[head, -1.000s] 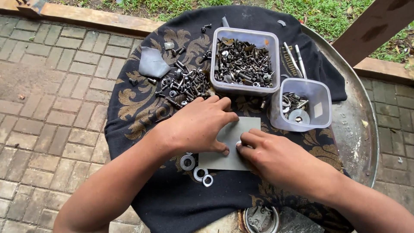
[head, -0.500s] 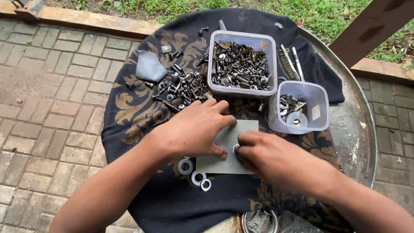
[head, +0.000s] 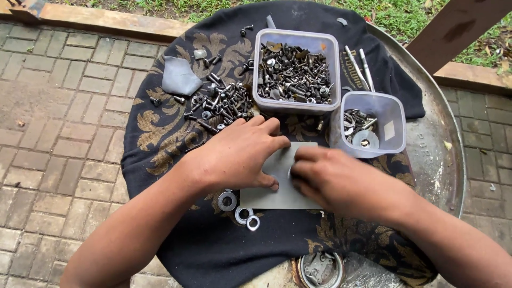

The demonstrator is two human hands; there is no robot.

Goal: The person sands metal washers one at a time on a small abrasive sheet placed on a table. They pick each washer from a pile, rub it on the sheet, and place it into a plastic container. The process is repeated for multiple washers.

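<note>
Lying partly hidden under both hands, the flat grey rectangular sheet [head: 277,189] rests on the black gold-patterned cloth [head: 160,133] over the round metal tabletop [head: 434,154], three silver washers [head: 239,209] just beside its near edge. The left hand [head: 234,154] presses flat on it, fingers spread; the right hand [head: 336,178] is blurred, its grip impossible to tell. Beyond stand a large clear plastic tub of dark screws and bolts [head: 296,72] and a small clear plastic tub of washers [head: 370,125].

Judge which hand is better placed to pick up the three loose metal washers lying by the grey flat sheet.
Left, probably. The left hand rests flat on the grey flat sheet, directly above the three metal washers at its near-left corner. The right hand sits farther right, fingertips busy on the sheet.
</note>
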